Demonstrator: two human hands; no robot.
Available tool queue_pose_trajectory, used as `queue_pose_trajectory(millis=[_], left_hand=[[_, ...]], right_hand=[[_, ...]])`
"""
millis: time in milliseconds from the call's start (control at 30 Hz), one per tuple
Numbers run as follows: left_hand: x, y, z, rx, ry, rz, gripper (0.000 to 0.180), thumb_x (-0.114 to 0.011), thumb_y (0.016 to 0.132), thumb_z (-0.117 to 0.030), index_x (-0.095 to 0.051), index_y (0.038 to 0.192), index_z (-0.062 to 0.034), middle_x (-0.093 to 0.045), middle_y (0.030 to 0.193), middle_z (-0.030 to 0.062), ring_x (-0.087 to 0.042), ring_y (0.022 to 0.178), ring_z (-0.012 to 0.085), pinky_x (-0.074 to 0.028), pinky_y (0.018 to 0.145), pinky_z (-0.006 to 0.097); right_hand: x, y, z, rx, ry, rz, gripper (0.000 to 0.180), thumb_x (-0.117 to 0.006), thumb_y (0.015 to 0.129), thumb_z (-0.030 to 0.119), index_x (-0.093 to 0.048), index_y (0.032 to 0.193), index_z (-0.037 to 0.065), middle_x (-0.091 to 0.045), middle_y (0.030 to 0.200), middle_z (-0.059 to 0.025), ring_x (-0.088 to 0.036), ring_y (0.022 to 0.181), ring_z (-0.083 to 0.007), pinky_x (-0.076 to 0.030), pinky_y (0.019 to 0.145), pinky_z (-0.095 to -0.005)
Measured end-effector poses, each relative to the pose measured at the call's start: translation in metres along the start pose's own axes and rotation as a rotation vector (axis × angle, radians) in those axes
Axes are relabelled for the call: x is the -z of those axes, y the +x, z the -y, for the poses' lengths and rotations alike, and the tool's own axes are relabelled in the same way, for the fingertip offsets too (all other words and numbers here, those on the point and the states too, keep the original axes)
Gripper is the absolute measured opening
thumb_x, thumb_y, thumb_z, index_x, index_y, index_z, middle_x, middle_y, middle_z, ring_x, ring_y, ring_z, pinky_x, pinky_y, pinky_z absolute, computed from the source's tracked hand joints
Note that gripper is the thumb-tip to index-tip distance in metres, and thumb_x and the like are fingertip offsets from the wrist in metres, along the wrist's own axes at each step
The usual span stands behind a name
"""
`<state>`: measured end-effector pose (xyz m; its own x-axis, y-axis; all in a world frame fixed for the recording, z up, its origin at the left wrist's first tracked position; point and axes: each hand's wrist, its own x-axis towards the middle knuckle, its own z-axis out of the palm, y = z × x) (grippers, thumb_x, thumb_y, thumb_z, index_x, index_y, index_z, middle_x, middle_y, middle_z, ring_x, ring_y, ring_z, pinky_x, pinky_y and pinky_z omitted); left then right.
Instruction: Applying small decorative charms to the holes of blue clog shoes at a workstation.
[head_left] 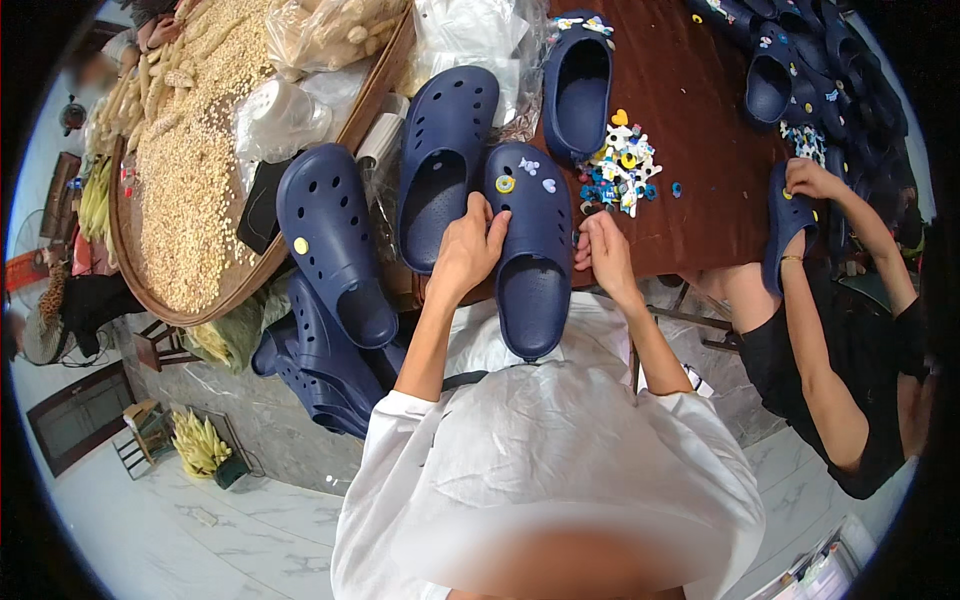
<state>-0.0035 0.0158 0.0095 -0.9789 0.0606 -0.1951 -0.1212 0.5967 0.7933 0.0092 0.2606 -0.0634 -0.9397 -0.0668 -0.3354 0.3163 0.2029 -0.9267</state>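
Where left hand (468, 245) grips: side of navy clog (530, 235), toe away, heel past brown table (725, 195) edge.
Right hand (606, 250): fingertips narrow by clog's right side; can't tell if holding anything.
Charms (625, 172): piled just beyond right hand.
Crowding: second clog (448, 150) just left, charmed clog (580, 95) by pile, corn tray (388, 75) farther left.

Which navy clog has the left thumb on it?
The clog between left hand and right hand, bearing a yellow charm and paler ones; its left neighbour shows no charms.
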Motion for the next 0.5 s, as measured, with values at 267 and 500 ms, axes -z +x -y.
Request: queue_pose_trajectory(millis=[267,500], left_hand=[[-0.006,-0.002,0.003,-0.149,0.105,-0.043,0.016,-0.046,0.103,-0.012,-0.04,0.1,0.0019,-0.062,0.079,0.0316,-0.063,0.077,0.0513,-0.048,0.069,0.056],[-0.009,-0.002,0.004,-0.19,0.136,-0.06,0.012,-0.046,0.101,-0.01,-0.041,0.101,0.0006,-0.062,0.079,0.0305,-0.062,0.078,0.0505,-0.048,0.068,0.056]], right_hand=[[-0.008,0.007,0.006,0.102,-0.144,-0.017,0.017,-0.055,0.102,0.018,-0.055,0.108,0.002,-0.062,0.087,-0.0096,-0.066,0.072,-0.017,-0.057,0.059,-0.0306],[-0.013,0.006,0.006,0.43,-0.491,-0.226,0.02,-0.059,0.094,0.005,-0.056,0.113,0.004,-0.055,0.103,-0.0163,-0.065,0.078,-0.0286,-0.052,0.071,-0.0426]])
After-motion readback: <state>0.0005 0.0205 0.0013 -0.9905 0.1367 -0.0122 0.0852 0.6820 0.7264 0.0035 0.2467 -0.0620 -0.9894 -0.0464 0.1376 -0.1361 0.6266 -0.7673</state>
